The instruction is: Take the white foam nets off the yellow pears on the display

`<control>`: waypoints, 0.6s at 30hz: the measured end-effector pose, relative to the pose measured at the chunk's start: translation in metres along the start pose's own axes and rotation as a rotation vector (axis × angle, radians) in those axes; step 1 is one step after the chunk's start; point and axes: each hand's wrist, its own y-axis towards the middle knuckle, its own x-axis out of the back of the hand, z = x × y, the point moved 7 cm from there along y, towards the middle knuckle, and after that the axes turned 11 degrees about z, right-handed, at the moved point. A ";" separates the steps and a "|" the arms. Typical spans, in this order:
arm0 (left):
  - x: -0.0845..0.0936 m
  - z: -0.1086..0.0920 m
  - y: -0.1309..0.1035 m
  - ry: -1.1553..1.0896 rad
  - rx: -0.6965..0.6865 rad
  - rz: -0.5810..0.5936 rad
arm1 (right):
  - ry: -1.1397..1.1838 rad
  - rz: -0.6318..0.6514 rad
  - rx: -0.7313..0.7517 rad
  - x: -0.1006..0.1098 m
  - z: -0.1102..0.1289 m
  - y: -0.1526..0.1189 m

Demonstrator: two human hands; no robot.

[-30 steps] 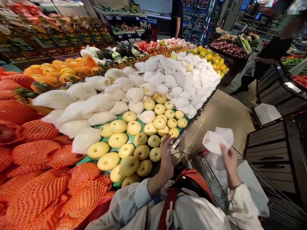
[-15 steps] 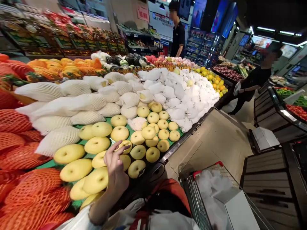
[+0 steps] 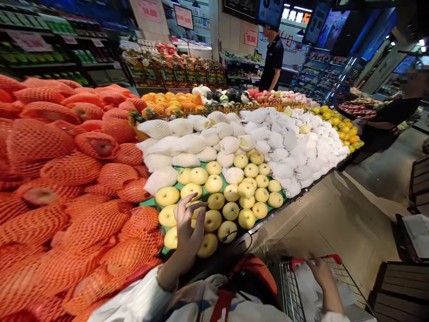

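My left hand hovers over bare yellow round fruit that look like pears. Its fingers are bent but apart, and nothing shows in them. White foam-netted fruit lie just behind the bare ones on a green mat. At lower right, my right hand is over a wire shopping cart with a red-trimmed handle. Motion smears its fingertips, so whether they touch the cart is unclear. White bags or packaging lie in the cart below that hand.
Orange-netted fruit fills the left of the stand. A dark edge borders the tiled aisle. One person stands beyond the display, another at the right. Bottles line the back. A thin black cable hangs by the edge.
My view has swung left, bringing more orange-netted fruit into sight. My right hand has come into view over the cart. My left hand stays above the yellow fruit, fingers still apart.
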 end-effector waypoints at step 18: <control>-0.179 0.050 0.144 0.364 0.241 0.458 | -0.221 0.386 0.757 -0.106 0.300 0.137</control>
